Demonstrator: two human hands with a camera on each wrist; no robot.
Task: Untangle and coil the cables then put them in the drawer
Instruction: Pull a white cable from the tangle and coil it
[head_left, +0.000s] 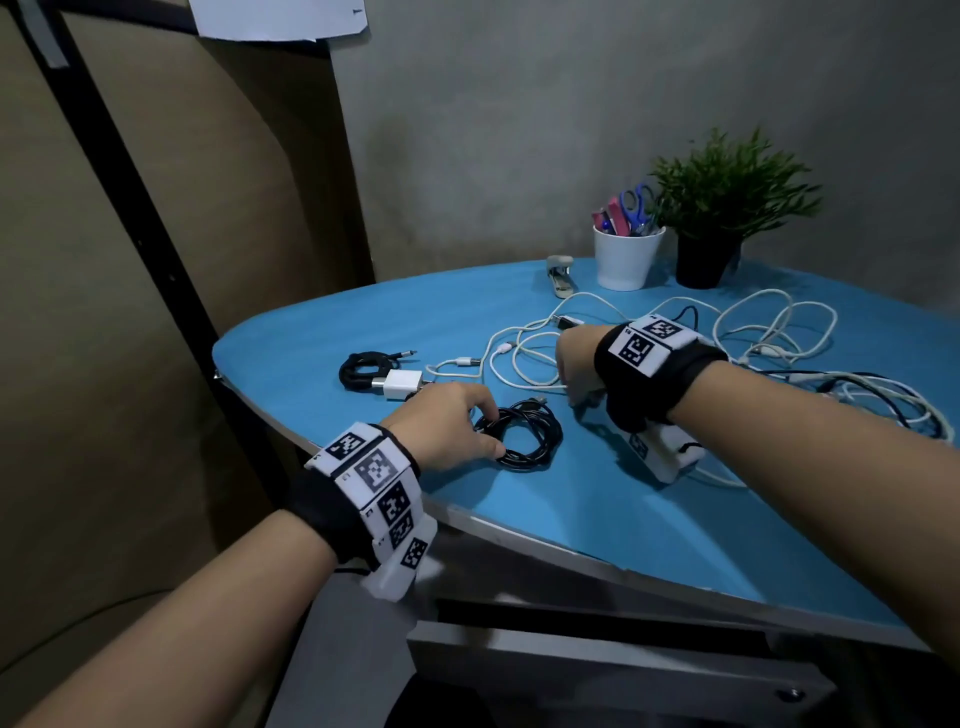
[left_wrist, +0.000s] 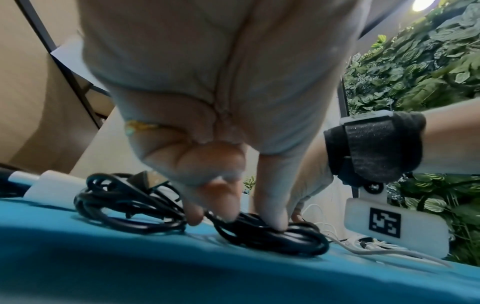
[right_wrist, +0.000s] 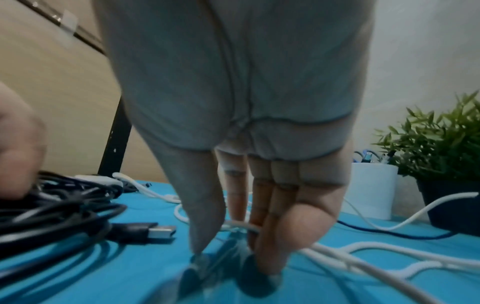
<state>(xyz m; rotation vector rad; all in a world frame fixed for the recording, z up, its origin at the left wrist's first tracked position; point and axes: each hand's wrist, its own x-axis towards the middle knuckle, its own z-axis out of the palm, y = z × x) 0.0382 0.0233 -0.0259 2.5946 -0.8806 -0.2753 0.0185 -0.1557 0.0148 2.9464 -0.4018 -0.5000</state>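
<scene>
A coiled black cable (head_left: 537, 441) (left_wrist: 272, 236) lies near the front edge of the blue table (head_left: 322, 338). My left hand (head_left: 491, 431) (left_wrist: 233, 216) pinches the coil's left side between thumb and fingertips. My right hand (head_left: 576, 395) (right_wrist: 228, 253) points straight down just right of the coil. Its thumb and fingertips touch the table on either side of a white cable (right_wrist: 241, 224). Loose white cables (head_left: 769, 332) spread behind it, tangled with a dark cable (head_left: 883, 400) at the right. Another black bundle (head_left: 363, 369) lies plugged into a white charger (head_left: 400, 384). A grey drawer (head_left: 623, 660) sits below the table.
At the back of the table stand a white cup (head_left: 626, 257) holding scissors and pens, a potted plant (head_left: 711, 208) and a small stapler (head_left: 561, 275). A black post (head_left: 130, 197) and a brown panel rise at the left.
</scene>
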